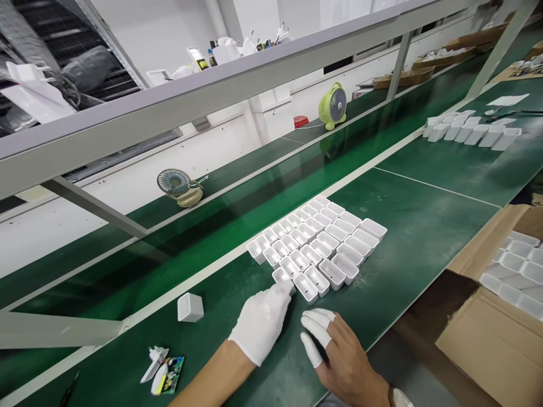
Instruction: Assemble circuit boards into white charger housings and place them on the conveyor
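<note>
White rectangular plastic cases (321,243) on green surface (424,237), our white-gloved left hand (263,317) gripping one, finger-cotted right hand (339,351) loosely spread nearby

One white box (280,275) partly hidden, apparently by left hand (262,321).

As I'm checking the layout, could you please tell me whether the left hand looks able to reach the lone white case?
Probably yes: only green tabletop shows between the left hand and the lone white case, though the hand is at the grouped cases now.
</note>
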